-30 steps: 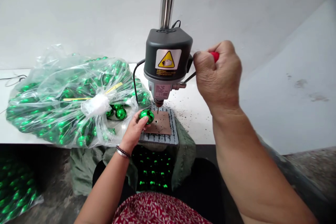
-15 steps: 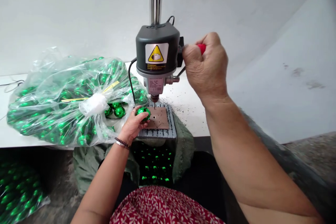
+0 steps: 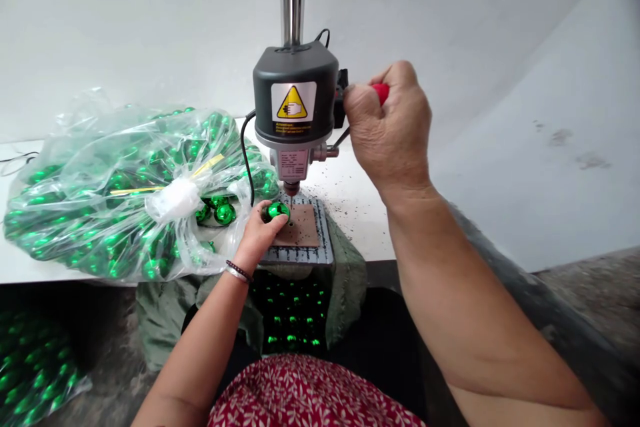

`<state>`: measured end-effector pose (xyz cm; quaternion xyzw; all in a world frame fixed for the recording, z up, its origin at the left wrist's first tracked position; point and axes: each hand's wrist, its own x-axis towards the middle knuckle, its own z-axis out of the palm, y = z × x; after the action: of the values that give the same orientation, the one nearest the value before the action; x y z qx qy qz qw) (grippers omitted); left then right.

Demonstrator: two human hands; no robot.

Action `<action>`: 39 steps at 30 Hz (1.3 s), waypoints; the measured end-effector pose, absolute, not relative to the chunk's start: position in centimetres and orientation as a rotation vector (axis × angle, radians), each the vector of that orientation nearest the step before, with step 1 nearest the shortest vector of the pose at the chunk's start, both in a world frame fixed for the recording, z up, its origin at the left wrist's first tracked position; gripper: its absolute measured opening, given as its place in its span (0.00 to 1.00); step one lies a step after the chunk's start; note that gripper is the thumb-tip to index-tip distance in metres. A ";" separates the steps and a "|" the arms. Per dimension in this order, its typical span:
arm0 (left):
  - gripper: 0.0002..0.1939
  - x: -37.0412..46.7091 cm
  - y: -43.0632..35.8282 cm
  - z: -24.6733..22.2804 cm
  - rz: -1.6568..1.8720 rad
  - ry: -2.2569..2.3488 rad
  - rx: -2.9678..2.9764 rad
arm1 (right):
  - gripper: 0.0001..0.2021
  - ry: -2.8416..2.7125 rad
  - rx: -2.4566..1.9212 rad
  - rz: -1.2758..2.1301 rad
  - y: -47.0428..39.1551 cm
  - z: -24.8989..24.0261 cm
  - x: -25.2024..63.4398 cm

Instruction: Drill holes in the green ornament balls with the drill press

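From where I stand, the shiny green ball [image 3: 278, 211] sits low at the drill press [image 3: 295, 97], just left of its thin bit [image 3: 291, 201] and over the brown board [image 3: 305, 230]; whether it touches the board I can't tell. The ball is at the end of the left hand [image 3: 257, 232], jutting out past the fingertips' grip toward the bit. That hand is closed on it, thumb across the near side and fingers around the far left.

The right hand [image 3: 393, 127] is up on the drill press's right, fist wrapped tight around a red handle [image 3: 382, 93].

The board lies on the press's grey base [image 3: 327, 243], with dark crumbs scattered on the white table [image 3: 373, 213] to the right of the press. Left of the press slumps a big clear plastic bag [image 3: 115, 240] full of green balls, and a few loose balls [image 3: 225, 213] show between that bag and the press. Below the press's front edge, more green balls [image 3: 293, 320] glint in the dark, with green cloth [image 3: 350, 280] hanging beside them.
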<state>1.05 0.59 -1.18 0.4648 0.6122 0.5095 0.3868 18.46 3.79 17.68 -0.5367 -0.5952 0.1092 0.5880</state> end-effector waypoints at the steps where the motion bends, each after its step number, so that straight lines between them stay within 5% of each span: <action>1: 0.23 1.0 0.6 -1.3 1.289 1.600 1.244 | 0.16 -1.389 -1.258 0.257 3.7 17.7 18.4; 21: 0.25 1.3 0.2 -1.1 0.986 1.592 1.753 | 0.16 -1.403 -1.226 0.249 3.8 17.6 18.6; 39: 0.26 2.0 0.7 -2.0 1.084 1.713 1.499 | 0.16 -1.533 -1.504 0.155 6.3 19.9 18.6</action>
<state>2.04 0.71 -1.97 0.5661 0.6469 0.4096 0.3054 18.60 6.28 19.90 -0.6150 -0.6267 0.0632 0.4743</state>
